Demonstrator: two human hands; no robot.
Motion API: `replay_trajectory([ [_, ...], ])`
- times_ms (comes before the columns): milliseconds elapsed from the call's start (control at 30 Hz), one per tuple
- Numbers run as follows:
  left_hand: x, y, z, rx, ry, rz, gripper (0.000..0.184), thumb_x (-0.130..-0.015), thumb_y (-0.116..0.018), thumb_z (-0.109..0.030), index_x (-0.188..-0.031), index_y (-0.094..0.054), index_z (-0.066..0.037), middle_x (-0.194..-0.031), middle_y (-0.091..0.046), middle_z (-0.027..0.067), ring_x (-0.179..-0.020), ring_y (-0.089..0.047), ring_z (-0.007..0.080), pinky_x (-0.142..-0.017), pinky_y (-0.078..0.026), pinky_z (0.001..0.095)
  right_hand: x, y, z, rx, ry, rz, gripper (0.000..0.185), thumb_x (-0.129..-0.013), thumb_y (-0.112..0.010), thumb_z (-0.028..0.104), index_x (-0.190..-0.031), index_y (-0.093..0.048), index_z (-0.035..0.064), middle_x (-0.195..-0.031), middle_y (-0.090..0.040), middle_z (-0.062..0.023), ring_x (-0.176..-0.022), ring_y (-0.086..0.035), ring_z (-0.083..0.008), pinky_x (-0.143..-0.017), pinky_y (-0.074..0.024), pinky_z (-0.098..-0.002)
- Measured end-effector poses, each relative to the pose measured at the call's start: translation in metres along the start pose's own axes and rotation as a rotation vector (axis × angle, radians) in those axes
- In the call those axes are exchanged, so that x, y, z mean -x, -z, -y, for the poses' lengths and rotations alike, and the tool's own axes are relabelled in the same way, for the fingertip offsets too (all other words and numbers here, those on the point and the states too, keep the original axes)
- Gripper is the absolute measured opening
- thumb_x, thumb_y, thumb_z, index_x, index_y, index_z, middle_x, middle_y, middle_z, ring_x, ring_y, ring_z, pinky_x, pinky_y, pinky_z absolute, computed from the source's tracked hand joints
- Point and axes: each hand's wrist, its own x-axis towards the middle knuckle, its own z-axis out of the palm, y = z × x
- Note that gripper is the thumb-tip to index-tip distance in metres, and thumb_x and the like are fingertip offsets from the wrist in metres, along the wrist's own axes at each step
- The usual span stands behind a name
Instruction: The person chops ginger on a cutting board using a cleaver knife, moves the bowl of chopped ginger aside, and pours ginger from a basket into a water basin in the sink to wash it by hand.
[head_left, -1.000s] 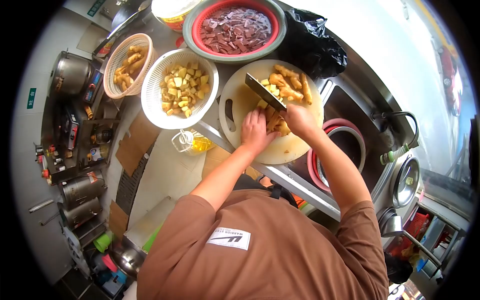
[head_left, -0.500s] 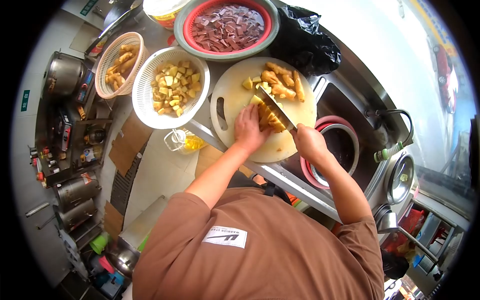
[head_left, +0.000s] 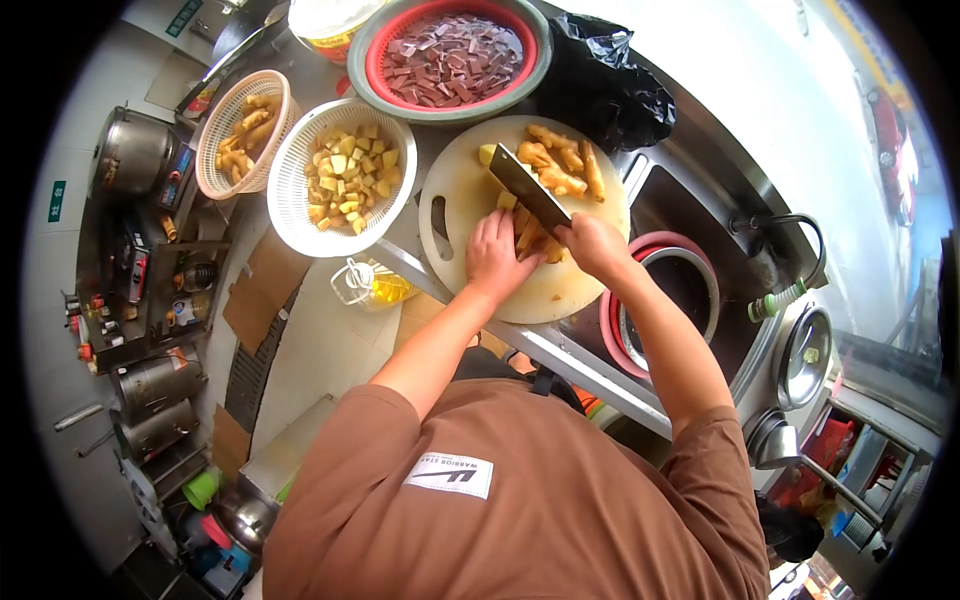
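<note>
My right hand [head_left: 594, 244] is closed round the handle of a cleaver [head_left: 531, 189], its broad blade slanting up and left over the round cutting board [head_left: 575, 292]. Beneath and beside the blade lies cut ginger [head_left: 534, 240]. My left hand [head_left: 496, 252] presses on this ginger from the left with bent fingers, close to the blade. Several whole ginger roots [head_left: 566, 168] rest at the board's far right. A yellow chunk shows past the blade's far end; the blade hides other pieces.
Left of the board stands a white basket [head_left: 291, 190] of ginger chunks, with a pink basket [head_left: 213, 165] of ginger roots beyond it. A basin [head_left: 543, 55] of dark red pieces and a black bag [head_left: 610, 95] sit behind. The sink [head_left: 680, 205] with bowls is at right.
The cleaver and my right hand have moved up and left, and the blade now covers the small chunks at the far side. My left hand has barely moved.
</note>
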Motion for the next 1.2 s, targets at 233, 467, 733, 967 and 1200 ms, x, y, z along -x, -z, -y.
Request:
replay_trajectory([
  [233, 0.009, 0.007, -0.002, 0.004, 0.054, -0.044, 0.078, -0.067, -0.085, -0.035, -0.125, -0.050, 0.005, -0.128, -0.054, 0.0223, -0.122, -0.049, 0.0397, -0.105, -0.040, 0.0461, 0.054, 0.043, 0.029, 0.047, -0.033, -0.005, 0.030, -0.095, -0.058, 0.027, -0.084, -0.060, -0.0011, -0.073, -0.064, -0.0248, -0.073, -0.063, -0.0445, -0.068, -0.0497, -0.0520],
  [467, 0.014, 0.004, 0.005, 0.069, 0.008, -0.054, 0.072, -0.067, -0.083, -0.026, -0.125, -0.051, 0.002, -0.126, -0.055, 0.0197, -0.116, -0.051, 0.0380, -0.102, -0.041, 0.0453, 0.056, 0.016, 0.026, 0.165, -0.065, 0.102, 0.029, -0.096, -0.056, 0.025, -0.086, -0.060, -0.0020, -0.073, -0.064, -0.0244, -0.072, -0.064, -0.0422, -0.067, -0.0505, -0.0502],
  [733, 0.017, -0.003, 0.009, 0.028, -0.003, -0.067, 0.074, -0.070, -0.080, -0.025, -0.130, -0.048, 0.002, -0.128, -0.053, 0.0210, -0.117, -0.050, 0.0385, -0.102, -0.041, 0.0445, 0.007, -0.037, 0.006, 0.117, 0.096, -0.045, 0.029, -0.095, -0.059, 0.026, -0.083, -0.061, -0.0006, -0.075, -0.065, -0.0227, -0.074, -0.065, -0.0417, -0.068, -0.0511, -0.0489],
  [967, 0.031, 0.002, -0.031, -0.050, -0.030, 0.005, 0.103, -0.063, -0.085, -0.051, -0.141, -0.040, -0.002, -0.144, -0.033, 0.0178, -0.141, -0.024, 0.0364, -0.119, -0.016, 0.0544, -0.001, -0.010, 0.002, -0.059, 0.034, -0.051, 0.029, -0.093, -0.060, 0.028, -0.085, -0.062, 0.0000, -0.081, -0.065, -0.0253, -0.080, -0.064, -0.0437, -0.072, -0.0498, -0.0497],
  [1200, 0.017, -0.025, -0.037, -0.096, -0.087, -0.135, 0.055, -0.067, -0.082, -0.034, -0.109, -0.062, -0.005, -0.126, -0.047, 0.0179, -0.130, -0.038, 0.0390, -0.112, -0.030, 0.0538, 0.005, 0.020, 0.001, -0.182, 0.018, -0.108, 0.032, -0.094, -0.059, 0.031, -0.088, -0.063, 0.0004, -0.080, -0.065, -0.0258, -0.080, -0.063, -0.0438, -0.071, -0.0488, -0.0498],
])
